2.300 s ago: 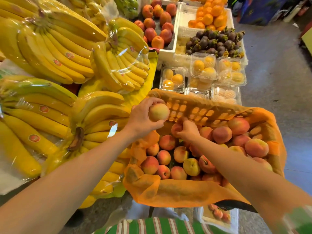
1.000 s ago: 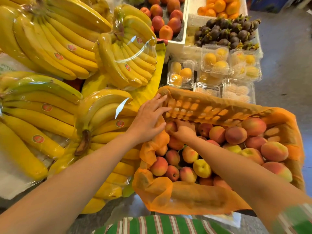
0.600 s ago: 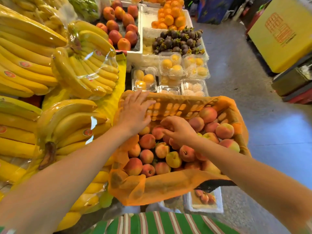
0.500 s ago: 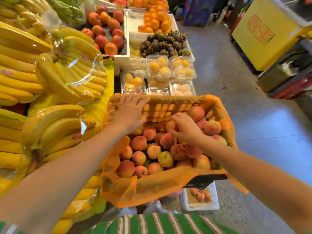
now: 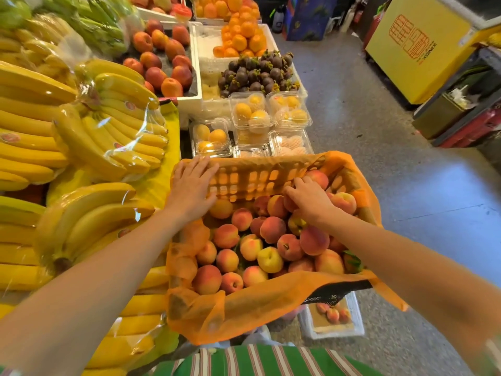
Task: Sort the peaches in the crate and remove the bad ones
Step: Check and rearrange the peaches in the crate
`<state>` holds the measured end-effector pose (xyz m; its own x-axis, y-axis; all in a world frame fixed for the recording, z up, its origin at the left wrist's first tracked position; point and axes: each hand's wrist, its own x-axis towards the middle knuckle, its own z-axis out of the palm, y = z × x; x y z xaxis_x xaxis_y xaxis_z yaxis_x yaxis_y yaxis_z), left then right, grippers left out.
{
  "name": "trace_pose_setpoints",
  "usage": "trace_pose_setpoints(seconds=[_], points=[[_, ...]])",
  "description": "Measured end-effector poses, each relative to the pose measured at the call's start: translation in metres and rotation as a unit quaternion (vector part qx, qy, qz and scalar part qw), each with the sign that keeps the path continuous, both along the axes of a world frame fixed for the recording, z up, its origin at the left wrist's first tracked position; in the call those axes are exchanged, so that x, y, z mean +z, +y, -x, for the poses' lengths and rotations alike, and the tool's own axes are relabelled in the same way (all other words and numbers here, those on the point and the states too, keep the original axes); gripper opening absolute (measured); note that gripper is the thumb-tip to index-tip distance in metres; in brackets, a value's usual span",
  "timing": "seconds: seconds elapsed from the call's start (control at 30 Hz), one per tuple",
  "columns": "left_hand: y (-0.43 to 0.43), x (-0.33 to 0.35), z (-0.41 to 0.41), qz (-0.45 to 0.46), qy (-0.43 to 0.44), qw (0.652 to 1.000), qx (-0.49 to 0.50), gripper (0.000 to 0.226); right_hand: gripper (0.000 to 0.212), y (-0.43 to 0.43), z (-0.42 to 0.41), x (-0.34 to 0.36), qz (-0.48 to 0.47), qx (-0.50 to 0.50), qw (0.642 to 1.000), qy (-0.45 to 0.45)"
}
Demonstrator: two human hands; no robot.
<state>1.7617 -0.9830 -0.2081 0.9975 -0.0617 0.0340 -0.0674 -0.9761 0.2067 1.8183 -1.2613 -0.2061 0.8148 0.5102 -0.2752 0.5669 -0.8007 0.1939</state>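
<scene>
I'm bracing the orange mesh-lined plastic crate [image 5: 257, 180] at its far rim with my left hand [image 5: 192, 185], fingers spread flat, to steady it — my right hand [image 5: 309, 203] is feeling among the blushed round peaches [image 5: 272, 229] inside, fingers curved; whether they're gripping one, I cannot tell.

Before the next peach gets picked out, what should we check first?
1. Left hand lies flat on the far rim of the orange-mesh-lined plastic crate: ok.
2. Right hand rests on the round red-yellow peaches at the crate's far right: ok.
3. Right hand grips one single peach: cannot tell, its fingers overlap several.
4. Bad spots on the peach under it: cannot tell, the hand covers it.
5. Spot for bad ones: a white box on the floor holds a few peaches; whether it is for rejects: cannot tell.
</scene>
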Motion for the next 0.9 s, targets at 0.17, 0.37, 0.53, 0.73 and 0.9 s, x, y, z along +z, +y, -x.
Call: trace_pose_setpoints(seconds=[0.17,0.37,0.53,0.73,0.9], points=[[0.012,-0.004,0.0,0.052,-0.031,0.998,-0.02,0.056,0.062,0.032,0.006,0.004,-0.196,-0.008,0.977,0.088],[0.027,-0.01,0.005,0.096,-0.048,0.994,-0.037,0.052,0.065,0.094,0.022,-0.035,-0.316,-0.033,0.929,0.189],[0.038,-0.015,0.008,0.121,-0.051,0.99,-0.046,0.052,0.066,0.122,0.023,-0.067,-0.31,-0.024,0.931,0.191],[0.042,-0.02,0.01,0.141,-0.049,0.988,-0.05,0.051,0.065,0.151,0.023,-0.093,-0.295,-0.029,0.936,0.191],[0.043,-0.021,0.011,0.158,-0.051,0.985,-0.048,0.05,0.061,0.16,0.026,-0.105,-0.308,0.008,0.933,0.186]])
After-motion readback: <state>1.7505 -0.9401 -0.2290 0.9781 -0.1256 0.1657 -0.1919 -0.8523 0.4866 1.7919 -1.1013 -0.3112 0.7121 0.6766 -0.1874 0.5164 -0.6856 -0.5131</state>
